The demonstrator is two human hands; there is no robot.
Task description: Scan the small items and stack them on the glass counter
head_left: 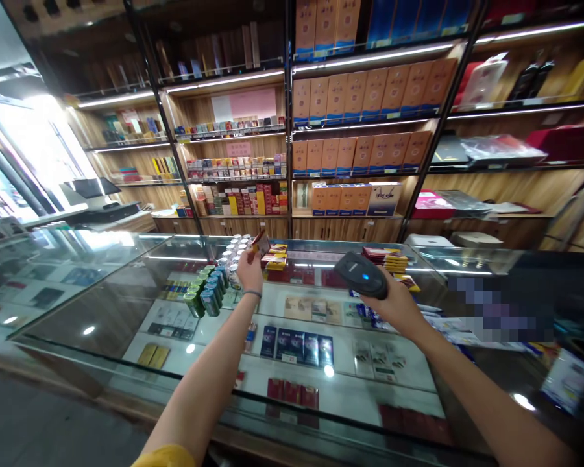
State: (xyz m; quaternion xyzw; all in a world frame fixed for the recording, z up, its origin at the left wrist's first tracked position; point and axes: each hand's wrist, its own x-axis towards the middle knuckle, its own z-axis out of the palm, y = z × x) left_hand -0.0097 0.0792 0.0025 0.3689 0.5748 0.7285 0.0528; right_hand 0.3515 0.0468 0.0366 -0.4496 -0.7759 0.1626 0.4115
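Nearest the camera, the left forearm (209, 376) is showing a yellow sleeve (165, 456) at its lower end, while the right forearm (472, 383) is slanting in from the opposite corner. Wooden shelving (338, 227) is rising beyond both hands, and a glass display counter (111, 318) is spreading beneath them. Just left of the left hand (250, 269), drink cans (211, 300) are standing in rows; just right of it, yellow-and-red packs (276, 257) are lying on the glass. A stack of similar packs (395, 264) is sitting just beyond the right hand (396, 303). That hand is gripping a black handheld barcode scanner (357, 275), its fingers mostly hiding beneath the handle. The scanner's long axis is running from the right hand up and leftward, its head facing roughly toward the left hand, with open space lying between. The left hand is making a narrow pinch, thumb and fingers holding a small red-brown packet (261, 242), which is tilting up beyond the fingertips, leftward of the scanner and well apart from it.
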